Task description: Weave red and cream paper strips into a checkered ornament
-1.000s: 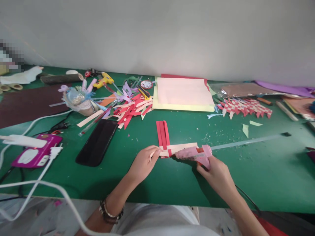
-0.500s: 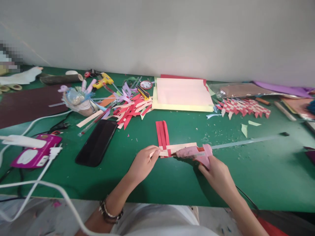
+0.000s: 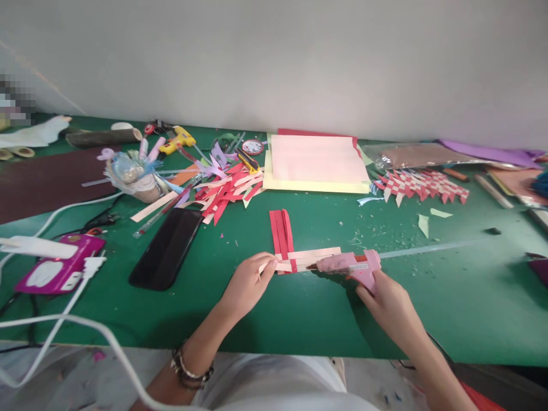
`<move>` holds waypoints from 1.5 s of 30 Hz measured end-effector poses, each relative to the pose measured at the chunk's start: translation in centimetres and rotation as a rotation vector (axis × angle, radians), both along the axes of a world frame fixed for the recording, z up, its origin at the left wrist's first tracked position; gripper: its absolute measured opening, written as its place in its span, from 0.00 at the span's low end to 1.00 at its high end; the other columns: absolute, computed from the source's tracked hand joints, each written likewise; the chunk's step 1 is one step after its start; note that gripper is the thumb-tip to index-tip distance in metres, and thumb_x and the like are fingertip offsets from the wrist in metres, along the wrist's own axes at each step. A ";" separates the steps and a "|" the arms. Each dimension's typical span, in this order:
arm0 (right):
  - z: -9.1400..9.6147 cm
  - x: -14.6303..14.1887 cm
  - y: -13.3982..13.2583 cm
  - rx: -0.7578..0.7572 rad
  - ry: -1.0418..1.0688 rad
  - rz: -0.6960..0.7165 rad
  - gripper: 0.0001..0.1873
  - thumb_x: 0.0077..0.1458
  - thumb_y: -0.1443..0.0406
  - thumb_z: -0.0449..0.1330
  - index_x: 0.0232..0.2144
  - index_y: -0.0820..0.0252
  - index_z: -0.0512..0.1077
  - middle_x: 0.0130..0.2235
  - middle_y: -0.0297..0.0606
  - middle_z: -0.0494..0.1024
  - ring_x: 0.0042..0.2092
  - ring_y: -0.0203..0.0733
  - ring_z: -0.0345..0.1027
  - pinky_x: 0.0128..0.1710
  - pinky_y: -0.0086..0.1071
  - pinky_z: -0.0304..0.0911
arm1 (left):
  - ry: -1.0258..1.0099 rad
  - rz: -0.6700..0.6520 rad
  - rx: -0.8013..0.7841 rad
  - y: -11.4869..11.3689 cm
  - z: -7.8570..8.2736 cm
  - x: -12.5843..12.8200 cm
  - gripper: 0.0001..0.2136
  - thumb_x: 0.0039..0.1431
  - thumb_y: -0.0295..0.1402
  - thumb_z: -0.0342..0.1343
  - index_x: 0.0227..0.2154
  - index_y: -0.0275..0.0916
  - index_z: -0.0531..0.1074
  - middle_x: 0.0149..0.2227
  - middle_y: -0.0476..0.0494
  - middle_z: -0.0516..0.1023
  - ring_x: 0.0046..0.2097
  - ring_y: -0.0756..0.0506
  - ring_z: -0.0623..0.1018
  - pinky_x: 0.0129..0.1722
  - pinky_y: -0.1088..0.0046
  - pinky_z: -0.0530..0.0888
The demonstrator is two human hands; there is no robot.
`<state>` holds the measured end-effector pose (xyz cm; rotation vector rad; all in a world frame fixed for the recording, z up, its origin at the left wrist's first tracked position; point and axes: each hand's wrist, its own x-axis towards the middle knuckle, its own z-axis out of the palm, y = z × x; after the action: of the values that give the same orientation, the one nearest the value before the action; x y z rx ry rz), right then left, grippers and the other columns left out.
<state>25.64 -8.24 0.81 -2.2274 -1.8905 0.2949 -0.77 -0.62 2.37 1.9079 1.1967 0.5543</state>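
My right hand (image 3: 387,302) is wrapped round the handle of a pink hot glue gun (image 3: 342,265), its nozzle pointing left, close to a pale paper strip. A long clear glue stick (image 3: 432,248) sticks out of the gun's back. My left hand (image 3: 250,282) pinches the end of a pale paper strip (image 3: 282,266) at the left side of a small weave. There, red paper strips (image 3: 280,228) stand upright and pale strips (image 3: 319,252) cross them, reaching out to the right. Whether the nozzle touches paper is hard to tell.
Left of my hands lie a black phone (image 3: 166,248) and a purple power strip (image 3: 64,265) with white cables. Behind are a pile of cut paper strips (image 3: 231,188), pink paper sheets (image 3: 317,160), a yellow glue gun (image 3: 178,140) and a red-and-pale woven paper piece (image 3: 422,185).
My right hand has drawn the glue gun a little to the right, away from the red strips. My left hand stays at the weave, pinching the strip.
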 end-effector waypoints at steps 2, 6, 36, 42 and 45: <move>0.1 0.3 0.0 -0.014 0.007 -0.008 0.09 0.48 0.63 0.48 0.20 0.55 0.52 0.18 0.31 0.61 0.19 0.37 0.55 0.20 0.27 0.47 | 0.004 0.001 0.003 0.0 0.0 0.0 0.17 0.63 0.35 0.39 0.33 0.37 0.73 0.36 0.44 0.76 0.39 0.47 0.74 0.38 0.75 0.69; 0.1 0.9 0.0 -0.026 0.030 -0.034 0.08 0.47 0.63 0.48 0.20 0.54 0.52 0.17 0.31 0.61 0.18 0.36 0.53 0.19 0.27 0.46 | 0.009 -0.004 0.000 0.0 0.1 0.1 0.17 0.63 0.34 0.38 0.32 0.38 0.73 0.36 0.44 0.76 0.39 0.47 0.74 0.39 0.74 0.69; 0.1 5.3 -1.0 -0.033 -0.029 -0.165 0.12 0.43 0.59 0.49 0.18 0.53 0.48 0.15 0.30 0.58 0.17 0.36 0.51 0.18 0.28 0.46 | 0.018 -0.020 0.006 0.0 0.1 0.1 0.18 0.64 0.34 0.38 0.32 0.38 0.74 0.36 0.44 0.75 0.39 0.47 0.73 0.39 0.74 0.69; 0.3 6.1 -1.2 -0.062 -0.036 -0.204 0.13 0.43 0.57 0.49 0.19 0.53 0.48 0.15 0.30 0.58 0.17 0.37 0.52 0.19 0.29 0.46 | -0.001 -0.023 -0.011 0.0 0.2 0.1 0.18 0.64 0.34 0.38 0.32 0.38 0.74 0.37 0.44 0.75 0.39 0.47 0.73 0.39 0.75 0.69; 0.1 6.4 -1.2 -0.083 -0.036 -0.240 0.13 0.41 0.58 0.50 0.19 0.53 0.47 0.14 0.30 0.58 0.17 0.38 0.53 0.18 0.29 0.46 | -0.002 -0.020 -0.017 0.0 0.2 0.1 0.18 0.64 0.35 0.37 0.32 0.38 0.74 0.38 0.44 0.75 0.40 0.47 0.73 0.40 0.75 0.69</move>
<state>32.08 -9.44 0.95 -2.4993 -1.6313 0.2998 -0.65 -0.64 2.59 1.9033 1.1762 0.5335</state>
